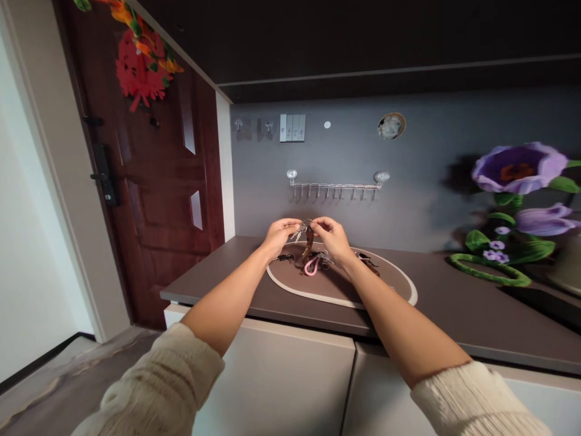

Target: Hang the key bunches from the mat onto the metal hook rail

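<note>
A bunch of keys (297, 232) on a ring hangs between my two hands, just above an oval brown mat with a pale rim (313, 297). My left hand (280, 235) is closed on the keys. At the ring's other side, my right hand (333, 237) pinches the ring with thumb and finger. A brown strap (309, 243) dangles below the ring. On the mat beneath lies a pink loop (311, 266) beside more metal pieces, partly hidden by my right hand. A small black item (285, 258) rests on the mat at the left.
A clear rail with several hooks (336, 186) is fixed to the grey wall behind the counter (204, 281). Large purple artificial flowers (520, 169) stand at the right. A dark red door (167, 181) is on the left. A dark cabinet (385, 42) overhangs the counter.
</note>
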A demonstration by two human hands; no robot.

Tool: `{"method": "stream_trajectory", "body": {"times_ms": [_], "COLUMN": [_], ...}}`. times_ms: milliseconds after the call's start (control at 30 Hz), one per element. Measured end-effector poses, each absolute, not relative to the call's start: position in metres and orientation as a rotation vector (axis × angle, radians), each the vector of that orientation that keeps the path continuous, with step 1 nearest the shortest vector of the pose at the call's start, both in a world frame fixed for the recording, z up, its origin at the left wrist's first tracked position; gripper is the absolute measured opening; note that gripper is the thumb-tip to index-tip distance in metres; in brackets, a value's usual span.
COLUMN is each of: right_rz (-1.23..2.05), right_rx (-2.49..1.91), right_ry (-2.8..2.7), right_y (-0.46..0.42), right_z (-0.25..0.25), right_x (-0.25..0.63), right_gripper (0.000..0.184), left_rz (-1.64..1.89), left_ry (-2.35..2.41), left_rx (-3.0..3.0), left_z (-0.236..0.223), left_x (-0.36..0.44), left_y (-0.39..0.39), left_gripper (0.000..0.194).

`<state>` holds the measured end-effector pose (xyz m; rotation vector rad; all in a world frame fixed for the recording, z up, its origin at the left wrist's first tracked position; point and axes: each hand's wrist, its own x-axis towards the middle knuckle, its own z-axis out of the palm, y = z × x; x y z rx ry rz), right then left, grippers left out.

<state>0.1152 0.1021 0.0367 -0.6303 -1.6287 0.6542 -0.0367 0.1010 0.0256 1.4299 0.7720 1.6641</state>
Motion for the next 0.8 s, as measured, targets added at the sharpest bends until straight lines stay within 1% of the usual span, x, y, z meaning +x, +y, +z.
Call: {"method": "stream_trajectory", "body": {"times_ms": [100,200,300,500,633,800], "right_rz": [0.832,0.924,0.941,0.944,1.041,1.127], "right_rx": [-0.6,-0.586,-0.567,-0.651,-0.638,-0.633], "right_ry": [-1.549,-1.47,-1.436,-1.521,-1.586,-1.558], "right_y": [0.099,0.099,0.102,0.103,0.096,0.092], "right_z": [0.039,0.039,0.038,0.034,0.034,0.035], "right_x": [0.115,0.115,0.116,0.115,0.112,0.113], "right_gripper": [0.024,0.026,0.028,0.027,0.026,0.02], "left_rz": [1.604,1.559,1.531,1.582,1.583,1.638], "left_ry": [0.749,0.781,0.835,0.864,0.912,0.909], "left_rx": [1.446,1.499,1.577,1.682,1.71,1.628], "left_z": [0.024,0.024,0.025,0.027,0.028,0.027], "left_x": [-0.034,-0.033,-0.033,-0.032,-0.032,-0.034], "left_y": [0.099,0.096,0.094,0.09,0.087,0.091], "left_gripper": [0.023,0.023,0.023,0.03,0.027,0.021]}}
